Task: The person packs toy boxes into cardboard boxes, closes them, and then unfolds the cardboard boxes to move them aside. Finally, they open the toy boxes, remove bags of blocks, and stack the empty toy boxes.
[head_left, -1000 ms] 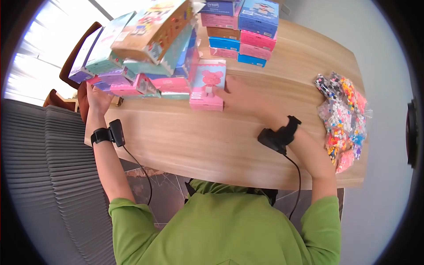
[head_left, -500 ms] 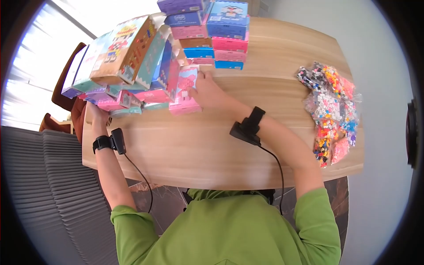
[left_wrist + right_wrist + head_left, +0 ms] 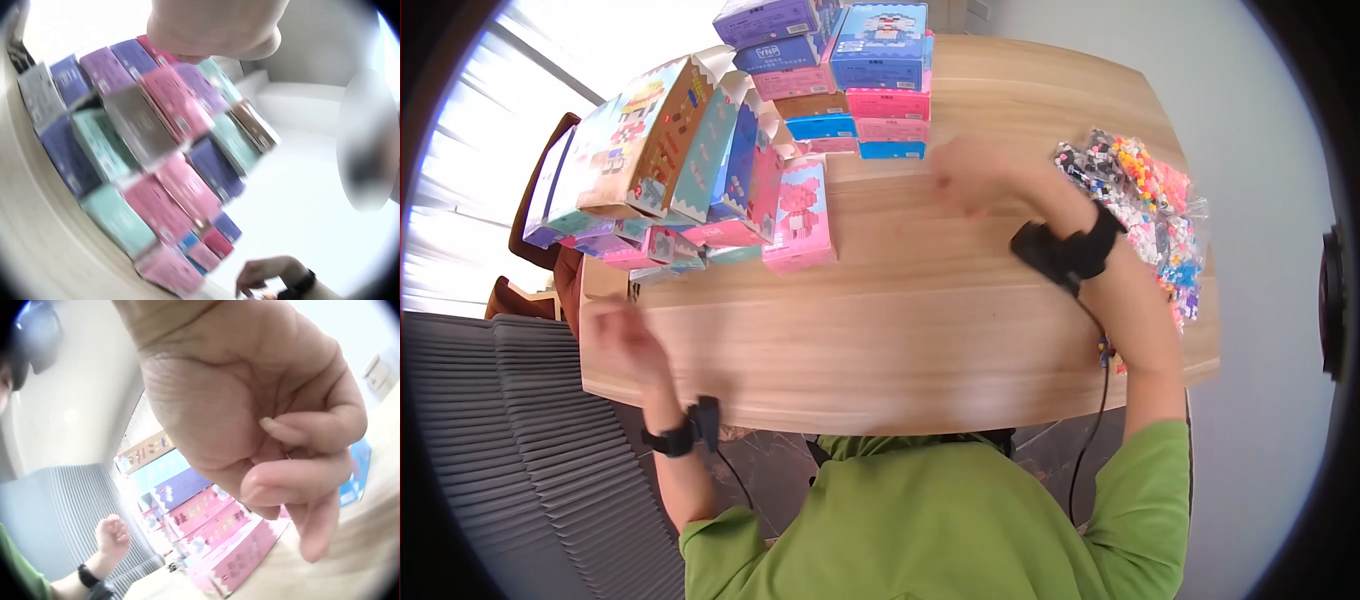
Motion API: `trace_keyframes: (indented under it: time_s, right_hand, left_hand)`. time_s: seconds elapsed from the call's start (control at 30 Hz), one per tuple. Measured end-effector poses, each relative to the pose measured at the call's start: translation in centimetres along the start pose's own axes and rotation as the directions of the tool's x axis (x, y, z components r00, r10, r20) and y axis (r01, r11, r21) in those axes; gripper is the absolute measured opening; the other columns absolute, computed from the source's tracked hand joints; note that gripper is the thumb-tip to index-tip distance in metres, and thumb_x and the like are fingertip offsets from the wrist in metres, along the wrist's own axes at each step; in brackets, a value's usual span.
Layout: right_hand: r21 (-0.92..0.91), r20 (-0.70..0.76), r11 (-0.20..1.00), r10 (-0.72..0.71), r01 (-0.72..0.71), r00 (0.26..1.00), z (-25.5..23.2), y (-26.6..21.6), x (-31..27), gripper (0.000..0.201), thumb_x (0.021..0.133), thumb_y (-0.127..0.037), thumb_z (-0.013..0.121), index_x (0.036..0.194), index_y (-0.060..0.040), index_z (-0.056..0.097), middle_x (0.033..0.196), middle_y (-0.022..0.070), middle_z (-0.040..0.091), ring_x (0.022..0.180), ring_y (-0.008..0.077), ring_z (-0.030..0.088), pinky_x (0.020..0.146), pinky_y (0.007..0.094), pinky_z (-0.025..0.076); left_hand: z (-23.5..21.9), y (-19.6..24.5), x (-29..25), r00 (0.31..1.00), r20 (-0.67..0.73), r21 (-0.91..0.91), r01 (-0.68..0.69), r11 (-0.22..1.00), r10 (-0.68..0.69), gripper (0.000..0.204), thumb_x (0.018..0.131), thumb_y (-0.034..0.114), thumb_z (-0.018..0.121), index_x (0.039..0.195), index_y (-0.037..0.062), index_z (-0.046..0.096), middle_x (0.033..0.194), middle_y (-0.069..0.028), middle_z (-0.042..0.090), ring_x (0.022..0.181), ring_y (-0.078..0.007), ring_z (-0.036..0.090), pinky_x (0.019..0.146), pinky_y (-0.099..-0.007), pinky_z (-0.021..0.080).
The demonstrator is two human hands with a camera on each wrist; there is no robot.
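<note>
Both hands are off the boxes and hold nothing. My left hand (image 3: 630, 340), blurred, hangs near the table's left edge, in front of the box pile; the right wrist view shows this left hand (image 3: 114, 537) with fingers loosely bent. Over the middle of the table is my right hand (image 3: 980, 175), its fingers (image 3: 297, 481) loosely curled. A pink box (image 3: 800, 215) with a bear picture stands at the right end of the pile, left of the right hand. Beside it lean several pastel boxes, among them a brown box (image 3: 630, 130) on top with torn-open flaps.
Behind the pink box rises a taller stack of boxes, with a blue box (image 3: 882, 50) at its top right. Clear bags of small coloured beads or bricks (image 3: 1145, 185) lie on the right of the wooden table (image 3: 880, 340). Grey pleated fabric (image 3: 510, 430) borders the left side.
My right hand has let go of the pink box and moved right. The left hand has left the pile's lower left and drawn back toward the body. The pink box now stands against the pile.
</note>
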State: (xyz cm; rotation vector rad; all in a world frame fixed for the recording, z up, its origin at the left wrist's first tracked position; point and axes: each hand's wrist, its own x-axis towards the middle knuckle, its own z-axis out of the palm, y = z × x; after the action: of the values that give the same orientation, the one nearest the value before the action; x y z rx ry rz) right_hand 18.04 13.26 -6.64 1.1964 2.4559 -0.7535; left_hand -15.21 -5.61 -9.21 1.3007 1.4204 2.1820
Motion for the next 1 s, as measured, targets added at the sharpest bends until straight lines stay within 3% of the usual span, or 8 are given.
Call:
trace_keyframes:
  time_s: [0.1, 0.17, 0.27, 0.43, 0.53, 0.7, 0.83, 1.0]
  right_hand:
    - [-0.108, -0.079, 0.965, 0.232, -0.24, 0.969, -1.9, 4.8, 2.1, 0.022, 0.074, -0.012, 0.051, 0.09, 0.0008, 0.06, 0.07, 0.013, 0.063, 0.07, 0.0233, 0.063, 0.063, 0.0352, 0.049]
    - [0.185, -0.15, 0.941, 0.314, -0.285, 0.938, -2.4, 7.3, 3.9, 0.036, 0.081, -0.024, 0.051, 0.109, -0.001, 0.053, 0.093, 0.0153, 0.061, 0.084, 0.0226, 0.061, 0.067, 0.0363, 0.049]
    - [0.862, -0.23, 0.507, 0.423, -0.019, 0.877, -1.6, 8.7, 4.6, 0.056, 0.086, -0.045, 0.046, 0.126, -0.0061, 0.04, 0.123, 0.0189, 0.046, 0.105, 0.0254, 0.051, 0.077, 0.0407, 0.047]
    - [0.986, -0.112, -0.061, 0.423, 0.152, 0.899, -0.3, 6.2, 6.9, 0.074, 0.085, -0.06, 0.036, 0.141, -0.0149, 0.016, 0.137, 0.0239, 0.027, 0.128, 0.032, 0.028, 0.098, 0.056, 0.027]
    - [0.958, -0.238, 0.175, 0.051, 0.226, 0.97, -1.5, 4.1, 4.1, 0.074, 0.085, -0.062, 0.027, 0.137, -0.0102, 0.019, 0.132, 0.019, 0.036, 0.119, 0.0355, 0.038, 0.092, 0.0508, 0.036]
    - [0.893, -0.209, -0.294, 0.399, 0.34, 0.893, -1.9, 2.3, 7.9, 0.068, 0.088, -0.059, 0.019, 0.134, -0.009, 0.026, 0.131, 0.0155, 0.039, 0.121, 0.029, 0.037, 0.097, 0.048, 0.031]
    - [0.91, -0.357, -0.001, 0.505, 0.414, 0.786, 0.0, 6.9, 15.8, 0.071, 0.087, -0.059, 0.019, 0.135, -0.0077, 0.027, 0.132, 0.0213, 0.037, 0.123, 0.0348, 0.034, 0.099, 0.0437, 0.03]
    - [0.865, -0.468, 0.102, 0.513, 0.491, 0.719, -0.1, 7.5, 16.8, 0.069, 0.089, -0.056, 0.016, 0.126, -0.0035, 0.043, 0.124, 0.0235, 0.046, 0.118, 0.034, 0.042, 0.096, 0.0406, 0.034]
  left_hand:
    - [7.4, 2.5, -3.8, 0.66, 0.669, 0.205, 0.279, 0.938, -0.342, 0.05, 0.076, -0.005, 0.049, 0.125, 0.0037, 0.038, 0.1, -0.006, 0.053, 0.077, -0.0134, 0.055, 0.065, -0.0243, 0.046]
    - [11.0, -0.9, -4.2, 0.625, 0.725, 0.108, 0.312, 0.944, -0.29, 0.058, 0.075, -0.004, 0.05, 0.129, 0.0033, 0.031, 0.12, -0.0145, 0.046, 0.1, -0.0188, 0.053, 0.08, -0.0284, 0.045]
    - [16.3, -3.8, -2.8, 0.743, 0.502, 0.284, 0.344, 0.895, -0.444, 0.066, 0.069, -0.002, 0.053, 0.13, -0.0019, 0.027, 0.123, -0.0209, 0.042, 0.114, -0.0249, 0.043, 0.094, -0.0337, 0.036]
    - [19.4, -9.3, 0.1, 0.836, 0.287, 0.382, 0.347, 0.856, -0.467, 0.071, 0.062, 0.001, 0.055, 0.127, -0.0076, 0.025, 0.117, -0.0229, 0.041, 0.111, -0.0276, 0.041, 0.093, -0.035, 0.032]
    - [20.4, -9.8, 0.0, 0.858, 0.182, 0.389, 0.386, 0.836, -0.481, 0.065, 0.063, 0.002, 0.055, 0.121, -0.0072, 0.028, 0.097, -0.0106, 0.042, 0.087, -0.0178, 0.044, 0.071, -0.0335, 0.04]
    - [21.9, -7.3, 0.3, 0.803, 0.155, 0.265, 0.528, 0.807, -0.576, 0.048, 0.062, 0.001, 0.052, 0.107, -0.0038, 0.036, 0.093, -0.0107, 0.045, 0.08, -0.0167, 0.046, 0.062, -0.0309, 0.039]
    - [21.4, -9.3, 2.3, 0.721, 0.299, 0.453, 0.47, 0.758, -0.625, 0.043, 0.063, 0.0, 0.051, 0.103, -0.0059, 0.036, 0.086, -0.0102, 0.047, 0.072, -0.0176, 0.047, 0.058, -0.031, 0.039]
    - [21.3, -12.4, 2.9, 0.861, 0.21, 0.673, 0.217, 0.708, -0.463, 0.057, 0.065, 0.007, 0.055, 0.112, -0.0135, 0.029, 0.097, -0.0273, 0.054, 0.084, -0.0349, 0.058, 0.073, -0.0381, 0.046]
